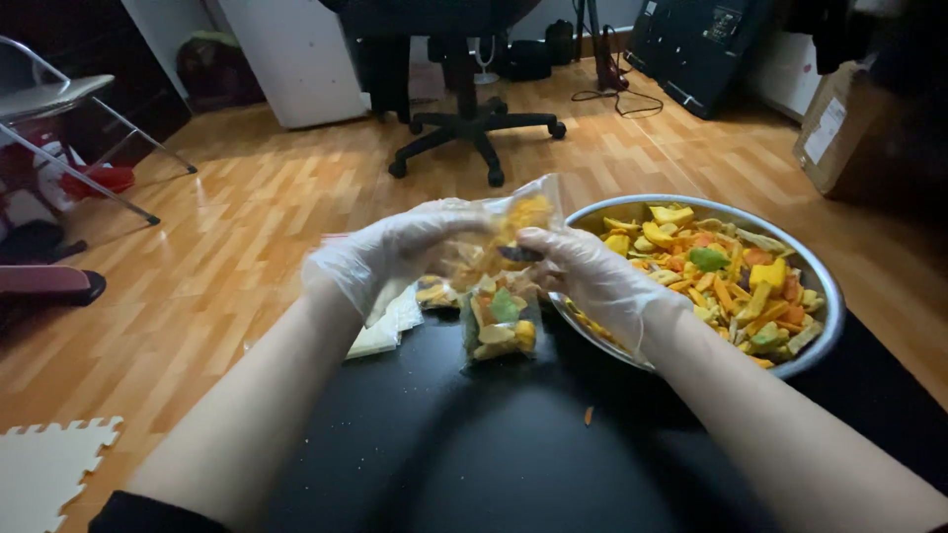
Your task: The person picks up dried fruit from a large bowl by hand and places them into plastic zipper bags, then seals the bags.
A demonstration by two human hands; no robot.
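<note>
Wooden flooring and an office chair lie beyond the black tabletop, where the gloved left hand and right hand pinch a light, crinkly, slippery clear bag of brittle-looking dried-fruit chips by its top edge, beside the metal bowl.

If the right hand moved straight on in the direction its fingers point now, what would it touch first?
The right hand points left, so it would probably first meet the clear bag it already pinches, then the left hand just behind it; depth is unclear.
</note>
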